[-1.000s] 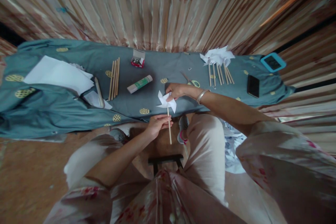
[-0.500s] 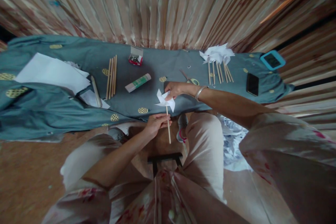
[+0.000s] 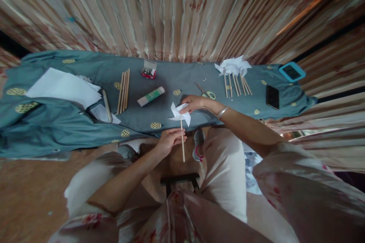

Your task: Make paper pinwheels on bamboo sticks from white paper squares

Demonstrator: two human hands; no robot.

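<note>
A white paper pinwheel (image 3: 180, 114) on a thin wooden stick (image 3: 183, 151) is between my hands, over the near edge of the table. The fingers of my left hand (image 3: 170, 138) are closed on the stick below the paper. My right hand (image 3: 194, 104) has its fingers at the middle and right side of the paper blades, pinching them; the fingertips are partly hidden. Just beyond my right hand lie scissors (image 3: 210, 94) with pale green handles. A glue stick (image 3: 151, 96) with a green and white label lies to the left.
Finished pinwheels (image 3: 234, 66) lie at the back right, near a phone (image 3: 272, 97) and a blue-framed device (image 3: 292, 71). An open red box of small metal pieces (image 3: 148, 72), loose sticks (image 3: 124, 91), a pale rod (image 3: 107, 106) and white paper sheets (image 3: 62, 87) lie leftward on the green cloth (image 3: 57, 133).
The view has shifted slightly, so the table sits lower in the picture. My hands keep the same hold on the pinwheel, with the right fingers slightly moved on the blades.
</note>
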